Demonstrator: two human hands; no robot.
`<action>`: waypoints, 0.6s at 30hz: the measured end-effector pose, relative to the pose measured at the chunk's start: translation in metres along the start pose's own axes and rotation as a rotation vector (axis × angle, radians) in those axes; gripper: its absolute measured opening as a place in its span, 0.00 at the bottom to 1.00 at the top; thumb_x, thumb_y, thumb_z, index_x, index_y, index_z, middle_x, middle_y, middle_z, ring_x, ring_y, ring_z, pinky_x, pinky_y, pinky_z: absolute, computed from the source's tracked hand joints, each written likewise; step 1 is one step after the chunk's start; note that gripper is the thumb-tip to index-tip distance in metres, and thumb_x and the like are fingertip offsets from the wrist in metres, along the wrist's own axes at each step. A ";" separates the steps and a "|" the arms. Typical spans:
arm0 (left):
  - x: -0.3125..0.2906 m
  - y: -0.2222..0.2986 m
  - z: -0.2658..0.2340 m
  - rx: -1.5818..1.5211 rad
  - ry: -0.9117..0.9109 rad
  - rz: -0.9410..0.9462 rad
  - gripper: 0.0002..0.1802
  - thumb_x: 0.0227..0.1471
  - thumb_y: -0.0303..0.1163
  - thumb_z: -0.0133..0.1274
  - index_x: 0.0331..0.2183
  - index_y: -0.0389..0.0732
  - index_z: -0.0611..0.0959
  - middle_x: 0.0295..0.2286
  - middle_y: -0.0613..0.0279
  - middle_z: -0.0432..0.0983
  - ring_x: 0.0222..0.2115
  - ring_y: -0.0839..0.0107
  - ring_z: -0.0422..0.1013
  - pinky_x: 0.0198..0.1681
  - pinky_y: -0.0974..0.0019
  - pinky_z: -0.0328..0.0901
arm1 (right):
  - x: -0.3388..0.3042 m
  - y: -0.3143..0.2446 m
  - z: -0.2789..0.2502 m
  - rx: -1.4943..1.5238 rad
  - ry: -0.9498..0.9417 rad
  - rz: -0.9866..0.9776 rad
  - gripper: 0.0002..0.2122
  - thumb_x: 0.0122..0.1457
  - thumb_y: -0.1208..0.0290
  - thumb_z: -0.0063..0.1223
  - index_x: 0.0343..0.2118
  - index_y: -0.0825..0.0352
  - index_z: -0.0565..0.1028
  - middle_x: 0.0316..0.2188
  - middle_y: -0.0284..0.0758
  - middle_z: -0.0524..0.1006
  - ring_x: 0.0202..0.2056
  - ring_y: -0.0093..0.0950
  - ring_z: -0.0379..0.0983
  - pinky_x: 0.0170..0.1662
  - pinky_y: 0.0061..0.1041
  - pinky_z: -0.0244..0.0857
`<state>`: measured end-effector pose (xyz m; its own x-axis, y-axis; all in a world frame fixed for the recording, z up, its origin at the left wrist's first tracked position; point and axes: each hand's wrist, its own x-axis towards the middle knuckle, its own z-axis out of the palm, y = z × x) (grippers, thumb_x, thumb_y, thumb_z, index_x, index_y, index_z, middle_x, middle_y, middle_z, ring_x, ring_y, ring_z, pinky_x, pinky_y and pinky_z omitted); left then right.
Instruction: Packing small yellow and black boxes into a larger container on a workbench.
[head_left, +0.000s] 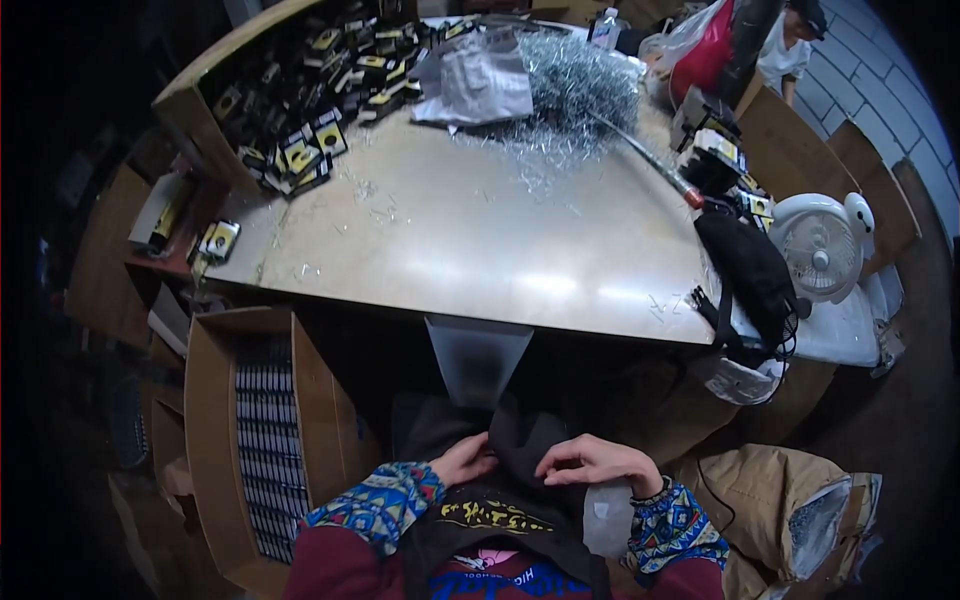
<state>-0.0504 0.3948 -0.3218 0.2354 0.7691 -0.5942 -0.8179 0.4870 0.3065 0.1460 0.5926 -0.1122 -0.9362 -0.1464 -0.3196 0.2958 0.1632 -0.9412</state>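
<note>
Both my hands are low in front of my body, at the dark apron (pixel 490 535) with yellow print on my lap. My left hand (pixel 466 462) is closed, its fingers curled against a raised fold of the cloth. On the fold's other side, my right hand (pixel 595 461) has bent fingers, their tips pinched at the fabric. Anything small between the fingers is hidden. A pale translucent piece (pixel 608 520) hangs below the right wrist. Patterned blue sleeve covers (pixel 385 505) wrap both forearms.
Ahead stands a table (pixel 440 240) with a heap of thin metal pieces (pixel 580 85), a rod (pixel 655 165) and a box of small black-and-yellow packages (pixel 320 140). A carton of stacked items (pixel 270 440) is left. Right are a fan (pixel 820 250), black bag (pixel 750 275) and paper sack (pixel 750 500). Another person (pixel 785 55) is beyond.
</note>
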 end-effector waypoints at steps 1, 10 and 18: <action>-0.013 0.013 0.002 -0.228 -0.006 -0.163 0.12 0.58 0.31 0.49 0.43 0.38 0.75 0.39 0.56 0.76 0.36 0.72 0.73 0.34 0.71 0.69 | -0.005 -0.007 -0.005 -0.017 0.013 -0.012 0.13 0.60 0.66 0.56 0.44 0.68 0.77 0.33 0.34 0.80 0.36 0.23 0.75 0.39 0.23 0.68; -0.170 0.220 0.150 0.919 0.109 0.164 0.18 0.62 0.37 0.48 0.46 0.34 0.77 0.42 0.54 0.77 0.38 0.69 0.77 0.37 0.70 0.73 | 0.001 -0.033 -0.113 0.746 1.038 -0.484 0.12 0.59 0.79 0.51 0.46 0.72 0.72 0.34 0.36 0.77 0.34 0.25 0.75 0.36 0.21 0.71; -0.045 0.418 0.164 0.884 0.449 0.581 0.23 0.60 0.44 0.49 0.49 0.36 0.73 0.42 0.57 0.74 0.37 0.70 0.74 0.36 0.66 0.72 | 0.064 0.033 -0.291 1.389 1.254 -0.790 0.10 0.58 0.72 0.56 0.42 0.67 0.73 0.39 0.35 0.77 0.44 0.31 0.71 0.50 0.31 0.67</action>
<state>-0.3172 0.6313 -0.0449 -0.4103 0.8424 -0.3494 -0.0456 0.3637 0.9304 0.0405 0.8729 -0.1314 -0.3174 0.9231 -0.2170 -0.8151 -0.3825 -0.4350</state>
